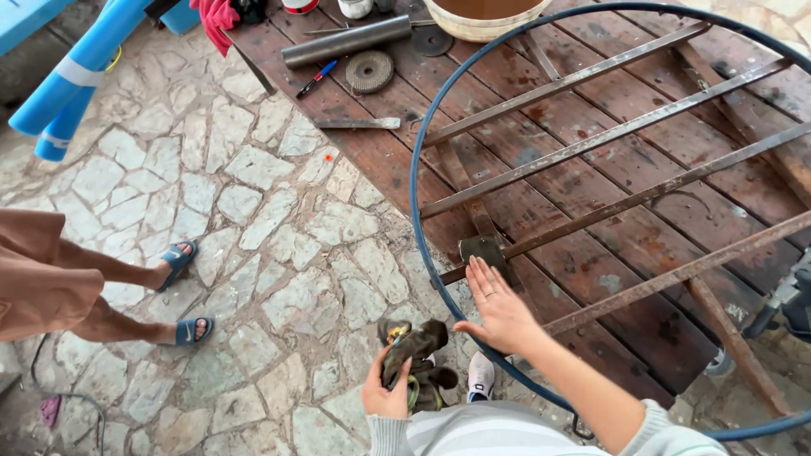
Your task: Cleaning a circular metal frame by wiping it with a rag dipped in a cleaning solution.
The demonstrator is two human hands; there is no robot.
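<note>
Reaching forward with right hand [498, 311], forearm stretched out from the lower right, palm down, fingers spread flat and gripping nothing, fingertips lying just short of a dark metal block [483, 251] at the near edge of the round blue-rimmed steel frame [420, 127]. Clutching, in left hand [384, 393], a pair of worn dark work gloves [414, 346], fingers wrapped shut around them, wrist bent up close to the body, the bundle sitting just left of the open palm. Lying beyond the reaching fingers: rusty crossbars [591, 143] over a dark wooden table [363, 152], grinding disc [369, 71] and grey pipe [346, 40] well apart at the far end.
</note>
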